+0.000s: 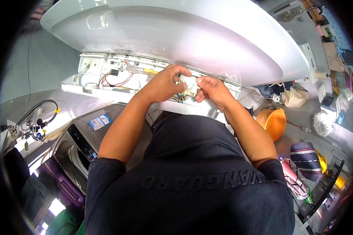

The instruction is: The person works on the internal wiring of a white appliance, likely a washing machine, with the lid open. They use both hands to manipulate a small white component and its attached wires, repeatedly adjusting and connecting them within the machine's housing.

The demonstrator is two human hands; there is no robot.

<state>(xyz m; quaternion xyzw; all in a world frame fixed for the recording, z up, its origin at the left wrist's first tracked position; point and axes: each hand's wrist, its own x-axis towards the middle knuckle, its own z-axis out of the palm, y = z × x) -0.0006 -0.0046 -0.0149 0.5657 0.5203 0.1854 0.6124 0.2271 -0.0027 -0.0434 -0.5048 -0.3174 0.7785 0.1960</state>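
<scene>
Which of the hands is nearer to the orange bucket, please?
Right. The right hand holds the small white part up-left of the orange bucket; the left hand is further left.

I see a small white switch part (189, 85), roughly square and made of plastic, held up in front of the open white control panel (117, 76) of the washing machine. Coloured wires (181, 98) hang from its underside. It sits between both hands, pinched by the fingers (183, 74) at each side.
</scene>
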